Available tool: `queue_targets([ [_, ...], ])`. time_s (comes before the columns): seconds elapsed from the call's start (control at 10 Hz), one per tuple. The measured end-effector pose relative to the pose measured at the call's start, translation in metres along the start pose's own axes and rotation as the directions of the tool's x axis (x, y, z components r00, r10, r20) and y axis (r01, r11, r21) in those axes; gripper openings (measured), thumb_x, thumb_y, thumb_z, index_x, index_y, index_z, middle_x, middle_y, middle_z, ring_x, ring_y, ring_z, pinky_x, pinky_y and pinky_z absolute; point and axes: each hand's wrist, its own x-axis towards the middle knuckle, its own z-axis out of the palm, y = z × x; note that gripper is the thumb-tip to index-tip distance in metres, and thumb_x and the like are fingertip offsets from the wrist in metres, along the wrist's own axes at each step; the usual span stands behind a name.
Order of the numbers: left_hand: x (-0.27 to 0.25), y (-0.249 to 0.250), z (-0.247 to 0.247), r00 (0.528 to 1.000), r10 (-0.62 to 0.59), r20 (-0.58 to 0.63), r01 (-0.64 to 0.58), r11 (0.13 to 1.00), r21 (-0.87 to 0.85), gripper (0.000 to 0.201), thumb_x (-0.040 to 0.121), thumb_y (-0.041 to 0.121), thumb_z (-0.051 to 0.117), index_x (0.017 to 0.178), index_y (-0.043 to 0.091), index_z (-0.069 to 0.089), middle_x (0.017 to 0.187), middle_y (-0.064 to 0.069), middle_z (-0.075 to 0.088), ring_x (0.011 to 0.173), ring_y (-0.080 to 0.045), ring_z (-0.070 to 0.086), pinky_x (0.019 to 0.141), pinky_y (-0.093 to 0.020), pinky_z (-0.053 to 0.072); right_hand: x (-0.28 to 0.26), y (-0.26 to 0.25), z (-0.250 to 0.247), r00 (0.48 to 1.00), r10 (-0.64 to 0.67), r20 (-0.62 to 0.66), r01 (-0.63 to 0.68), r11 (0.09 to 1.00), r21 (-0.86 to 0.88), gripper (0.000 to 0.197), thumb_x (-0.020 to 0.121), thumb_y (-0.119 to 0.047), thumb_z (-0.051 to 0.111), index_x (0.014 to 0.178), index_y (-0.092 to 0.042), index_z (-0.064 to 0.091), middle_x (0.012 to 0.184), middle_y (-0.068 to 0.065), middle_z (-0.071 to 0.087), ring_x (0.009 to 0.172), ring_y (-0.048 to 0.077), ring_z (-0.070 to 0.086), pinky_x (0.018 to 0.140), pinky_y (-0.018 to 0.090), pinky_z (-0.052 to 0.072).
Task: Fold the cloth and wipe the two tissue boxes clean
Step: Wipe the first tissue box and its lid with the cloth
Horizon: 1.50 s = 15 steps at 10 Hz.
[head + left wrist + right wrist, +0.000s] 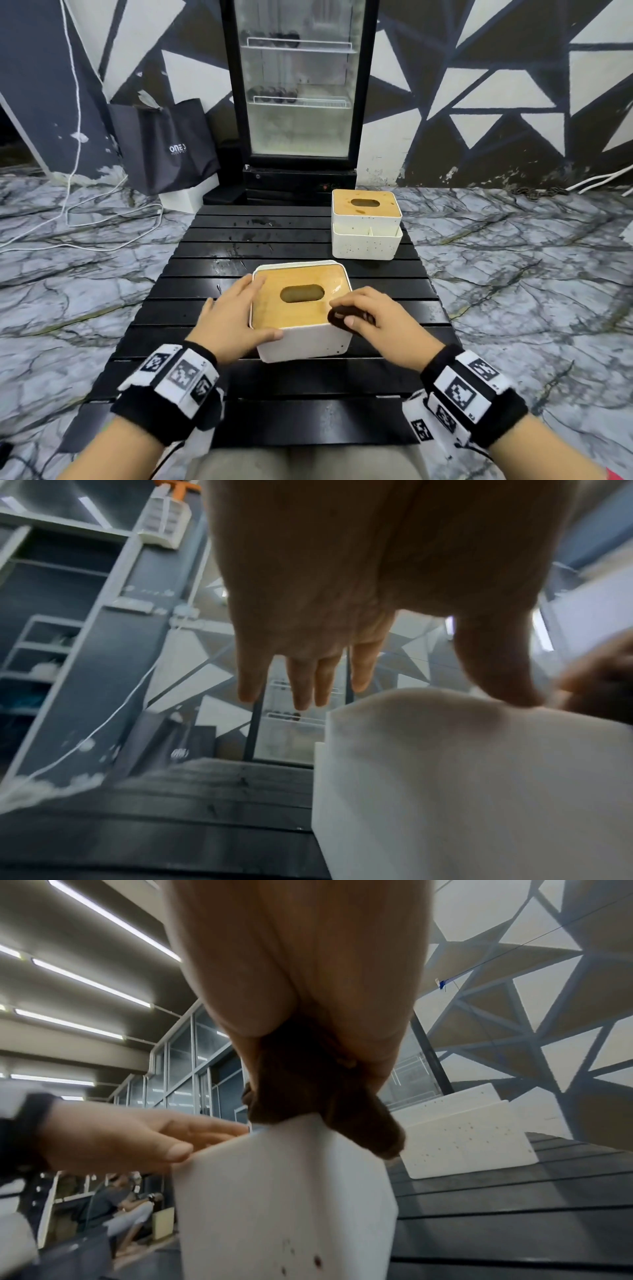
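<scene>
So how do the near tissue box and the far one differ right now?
The near tissue box sits directly on the black slatted table; the far tissue box sits on top of a white divided organizer. The near one is steadied by the left hand and touched by the dark cloth gripped in the right hand; the far one is untouched. Both have white bodies and wooden lids with oval slots.

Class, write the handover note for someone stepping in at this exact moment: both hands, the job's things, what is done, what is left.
Left hand: open, steadying the near box at its left edge.
Right hand: grip on the dark bunched cloth, pressed at that box's near-right top corner.
Far box: back right of the black table, untouched by either hand.
Done: cloth bunched, near box being wiped.
Left: finish it, then the far box, still speckled.
</scene>
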Motion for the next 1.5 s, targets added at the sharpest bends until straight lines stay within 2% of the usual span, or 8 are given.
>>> queue_targets([
  [0.1,0.008,-0.004,-0.003,0.995,-0.065,-0.070,0.040,0.950,-0.311,0.091,0.079,0.053,0.063,0.150,0.021,0.016,0.157,-0.001,0.018,0.143,-0.014,0.018,0.117,-0.035,0.016,-0.001,-0.008,-0.004,0.998,-0.044,-0.049,0.045,0.998,0.037,0.032,0.089,-0.013,0.054,0.114,-0.031,0.058,0.114,-0.014,0.054,0.112,0.008,0.045,0.099,0.017,0.030],
  [0.4,0.040,0.019,0.023,0.972,-0.219,-0.091,0.187,0.944,-0.273,0.085,0.089,0.042,0.056,0.150,0.012,0.005,0.151,-0.013,0.031,0.135,-0.028,0.035,0.106,-0.033,0.030,0.014,0.001,0.021,0.994,-0.058,-0.095,0.055,0.998,-0.025,0.034,0.091,-0.014,0.050,0.123,-0.024,0.054,0.133,-0.008,0.043,0.127,0.008,0.032,0.110,0.023,0.021],
  [0.6,0.043,0.016,0.025,0.974,-0.197,-0.108,0.163,0.950,-0.265,0.073,0.092,0.035,0.051,0.150,0.018,0.010,0.148,-0.013,0.037,0.132,-0.028,0.039,0.103,-0.033,0.033,-0.002,0.007,0.034,0.981,-0.180,-0.076,0.180,0.984,-0.006,0.036,0.090,-0.022,0.043,0.122,-0.032,0.053,0.125,-0.024,0.041,0.125,-0.008,0.027,0.105,0.006,0.014],
  [0.7,0.042,0.016,0.024,0.978,-0.177,-0.112,0.143,0.955,-0.260,0.071,0.092,0.034,0.051,0.150,0.020,0.012,0.147,-0.011,0.037,0.130,-0.027,0.041,0.102,-0.032,0.034,0.014,0.013,0.025,0.982,-0.171,-0.075,0.175,0.983,0.050,0.037,0.090,-0.012,0.047,0.120,-0.032,0.054,0.122,-0.024,0.043,0.118,-0.012,0.031,0.101,0.002,0.015],
  [1.0,0.042,0.015,0.025,0.974,-0.179,-0.137,0.137,0.952,-0.274,0.070,0.092,0.034,0.051,0.150,0.020,0.012,0.148,-0.008,0.037,0.130,-0.026,0.041,0.102,-0.032,0.034,0.051,0.024,0.013,0.993,-0.053,-0.103,0.055,0.998,0.015,0.039,0.091,-0.007,0.048,0.124,-0.027,0.052,0.124,-0.017,0.042,0.123,0.003,0.033,0.109,0.022,0.023],
  [1.1,0.041,0.016,0.027,0.972,-0.188,-0.138,0.143,0.948,-0.286,0.071,0.093,0.034,0.050,0.150,0.019,0.011,0.147,-0.008,0.037,0.130,-0.026,0.041,0.103,-0.032,0.034,0.029,0.018,0.020,0.989,-0.109,-0.097,0.113,0.993,0.039,0.038,0.090,-0.012,0.047,0.121,-0.034,0.051,0.124,-0.018,0.043,0.122,-0.001,0.033,0.105,0.009,0.018],
  [1.3,0.041,0.015,0.026,0.977,-0.170,-0.130,0.128,0.951,-0.282,0.070,0.093,0.035,0.050,0.150,0.020,0.011,0.145,-0.010,0.040,0.128,-0.026,0.043,0.101,-0.033,0.036,-0.003,0.013,0.029,0.983,-0.172,-0.059,0.177,0.981,0.076,0.038,0.087,-0.020,0.044,0.118,-0.042,0.049,0.128,-0.021,0.043,0.124,-0.006,0.031,0.106,0.008,0.019],
  [1.5,0.038,0.015,0.023,0.981,-0.158,-0.116,0.122,0.955,-0.270,0.070,0.093,0.036,0.050,0.150,0.023,0.011,0.145,-0.008,0.039,0.128,-0.025,0.043,0.099,-0.032,0.036,0.024,0.021,0.019,0.981,-0.173,-0.091,0.177,0.983,0.045,0.037,0.087,-0.018,0.046,0.119,-0.035,0.053,0.120,-0.030,0.042,0.120,-0.010,0.033,0.105,0.010,0.021],
])
